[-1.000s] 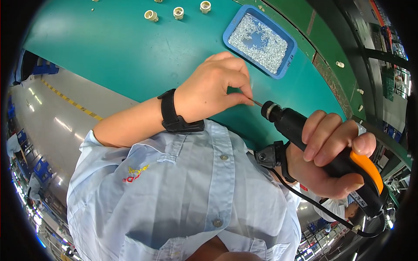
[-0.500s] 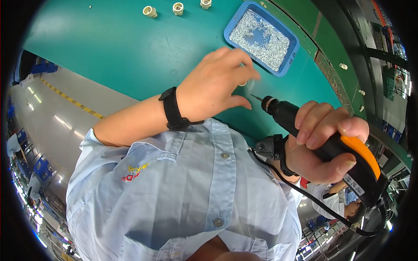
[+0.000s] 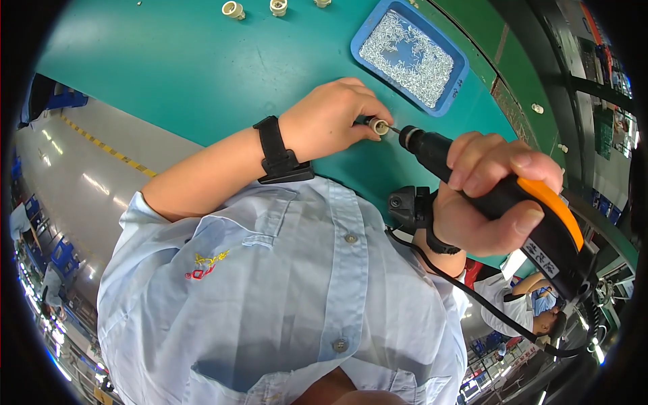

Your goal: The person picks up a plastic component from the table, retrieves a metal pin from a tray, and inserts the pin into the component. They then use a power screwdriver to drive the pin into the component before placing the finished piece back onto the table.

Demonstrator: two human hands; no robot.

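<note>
My left hand (image 3: 331, 116) pinches a small cream round fitting (image 3: 379, 126) between thumb and fingers, its open end facing right. Wrapped in my right hand (image 3: 496, 192) is a black and orange electric screwdriver (image 3: 433, 150), tilted so that its thin bit points up and left. The bit's tip is at the mouth of the fitting; whether it touches inside I cannot tell. Just beyond my left hand lies a blue tray (image 3: 459, 84) of small silvery screws (image 3: 412, 64).
Several similar cream fittings (image 3: 233, 10) stand along the far edge of the green table (image 3: 169, 74). A black cable (image 3: 472, 293) runs below my right forearm. Another person (image 3: 513, 304) is in the background at lower right. Green rails (image 3: 486, 40) border the table on the right.
My left fingers have closed around the fitting, which now shows at the bit. My right hand has shifted slightly up and left with the screwdriver.
</note>
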